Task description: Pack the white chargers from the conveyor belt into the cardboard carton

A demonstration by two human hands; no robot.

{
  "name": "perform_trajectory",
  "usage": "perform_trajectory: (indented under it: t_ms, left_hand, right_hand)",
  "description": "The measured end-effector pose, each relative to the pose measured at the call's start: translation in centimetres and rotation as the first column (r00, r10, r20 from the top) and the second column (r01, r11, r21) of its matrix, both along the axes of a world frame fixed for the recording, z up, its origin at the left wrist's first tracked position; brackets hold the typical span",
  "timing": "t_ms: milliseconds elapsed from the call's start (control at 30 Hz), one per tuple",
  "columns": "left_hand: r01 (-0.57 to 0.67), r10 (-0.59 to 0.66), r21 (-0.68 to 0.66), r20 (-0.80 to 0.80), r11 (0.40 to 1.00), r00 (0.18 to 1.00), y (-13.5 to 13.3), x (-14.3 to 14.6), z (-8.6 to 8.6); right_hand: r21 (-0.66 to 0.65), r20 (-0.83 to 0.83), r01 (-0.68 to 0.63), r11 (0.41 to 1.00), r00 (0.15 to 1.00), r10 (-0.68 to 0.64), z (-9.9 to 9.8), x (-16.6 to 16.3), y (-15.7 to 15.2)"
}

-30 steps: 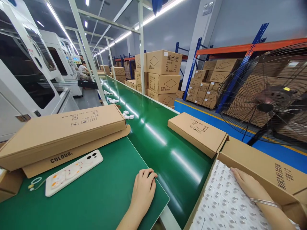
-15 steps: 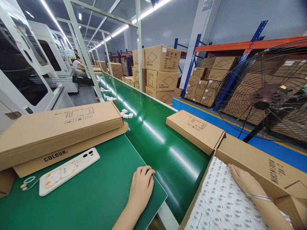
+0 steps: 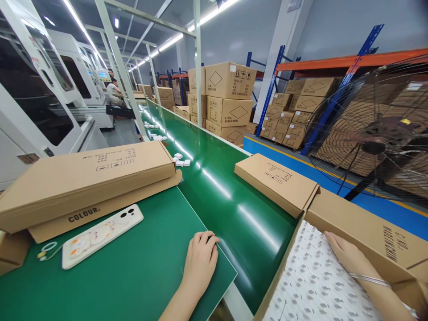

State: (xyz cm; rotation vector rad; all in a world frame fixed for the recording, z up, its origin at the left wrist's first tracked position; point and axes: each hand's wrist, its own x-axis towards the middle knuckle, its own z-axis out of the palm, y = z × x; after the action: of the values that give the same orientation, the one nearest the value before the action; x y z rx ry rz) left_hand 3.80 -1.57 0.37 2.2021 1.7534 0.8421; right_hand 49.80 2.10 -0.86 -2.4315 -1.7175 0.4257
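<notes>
Resting unclenched on the tabletop [image 3: 127, 281] is the left hand [image 3: 202, 256]; the right hand [image 3: 347, 256] (bangle [image 3: 369, 280] at the wrist) touches white pieces [image 3: 309, 274] inside the open carton [image 3: 354, 214]; whether it grips them, I cannot tell.

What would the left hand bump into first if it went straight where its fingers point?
Likely the green belt, just past the edge of the green table where the left hand rests. The belt may sit a little lower, so the hand might pass above it; depth is hard to judge.
</notes>
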Motion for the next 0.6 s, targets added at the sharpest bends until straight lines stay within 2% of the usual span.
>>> perform_trajectory:
  t_ms: [333, 600]
  left_hand:
    - [-0.006, 0.005, 0.016, 0.012, 1.000, 1.000, 0.0, 0.0, 0.0]
    - [-0.003, 0.003, 0.000, -0.004, 1.000, 1.000, 0.0, 0.1, 0.1]
  right_hand:
    - [0.013, -0.036, -0.013, 1.000, 0.999, 0.014, -1.0, 1.1, 0.4]
    - [0.003, -0.049, -0.067, 0.998, 0.997, 0.068, 0.3, 0.2, 0.0]
